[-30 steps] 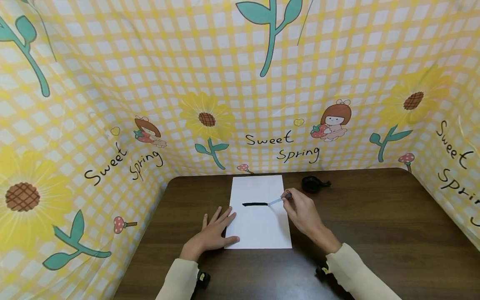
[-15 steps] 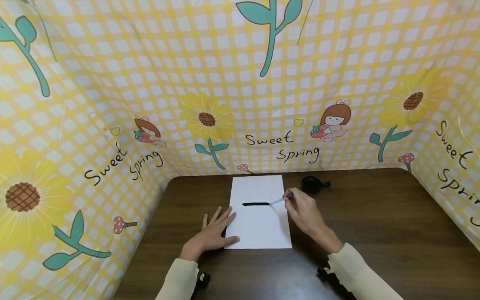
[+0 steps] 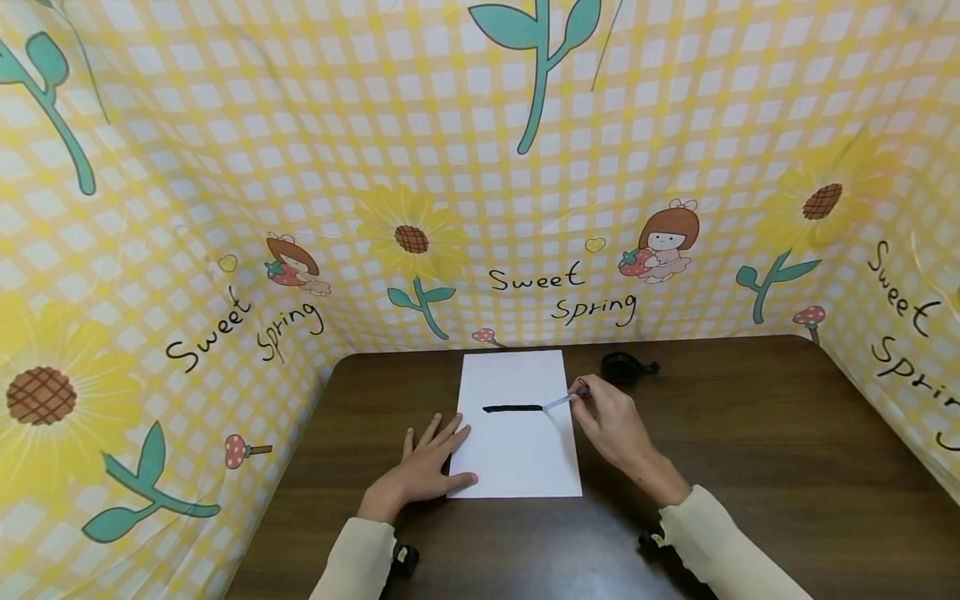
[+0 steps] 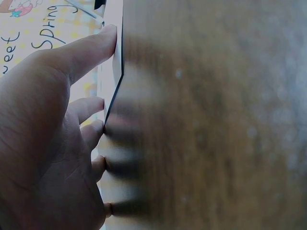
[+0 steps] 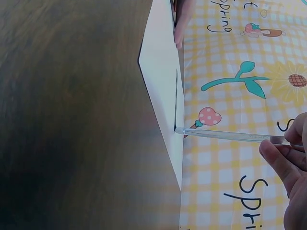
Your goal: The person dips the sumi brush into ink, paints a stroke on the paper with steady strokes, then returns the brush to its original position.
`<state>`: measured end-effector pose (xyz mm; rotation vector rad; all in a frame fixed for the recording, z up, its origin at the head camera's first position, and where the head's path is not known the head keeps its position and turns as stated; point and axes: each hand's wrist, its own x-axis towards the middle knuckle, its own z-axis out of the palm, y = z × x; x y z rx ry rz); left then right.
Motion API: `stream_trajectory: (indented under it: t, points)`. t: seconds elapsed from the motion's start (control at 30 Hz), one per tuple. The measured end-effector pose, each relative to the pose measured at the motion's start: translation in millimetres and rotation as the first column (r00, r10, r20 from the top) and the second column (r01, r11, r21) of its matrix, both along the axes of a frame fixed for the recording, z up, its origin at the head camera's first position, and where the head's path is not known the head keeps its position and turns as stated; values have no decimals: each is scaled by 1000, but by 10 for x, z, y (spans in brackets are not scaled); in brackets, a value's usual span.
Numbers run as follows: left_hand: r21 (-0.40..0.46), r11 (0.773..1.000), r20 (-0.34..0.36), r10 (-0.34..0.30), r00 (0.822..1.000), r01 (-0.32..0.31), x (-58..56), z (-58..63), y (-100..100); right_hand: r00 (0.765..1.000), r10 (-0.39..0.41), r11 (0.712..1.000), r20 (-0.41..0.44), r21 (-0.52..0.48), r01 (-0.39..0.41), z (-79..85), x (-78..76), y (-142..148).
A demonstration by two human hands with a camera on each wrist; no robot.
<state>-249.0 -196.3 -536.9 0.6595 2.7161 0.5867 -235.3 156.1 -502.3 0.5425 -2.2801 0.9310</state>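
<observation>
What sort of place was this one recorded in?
Probably an indoor tabletop booth set up for filming, though the room beyond is hidden. A dark wooden table has yellow checked cloth on three sides, and a sheet of white paper lies on it.

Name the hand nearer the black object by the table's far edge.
Right. The right hand is just in front of the black object; the left hand is at the left edge of the paper.

2 cream sleeves (image 3: 352, 562); 2 black devices (image 3: 407, 561), apparently wrist-worn, with yellowish marks (image 3: 657, 541)
</observation>
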Motion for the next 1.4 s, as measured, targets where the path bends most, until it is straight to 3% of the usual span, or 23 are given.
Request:
stream_trajectory:
  t: [1.4]
  points:
    - [7, 1000, -7, 5, 1000, -5, 4, 9, 2, 1000, -9, 1000, 0, 12, 9, 44, -11, 83]
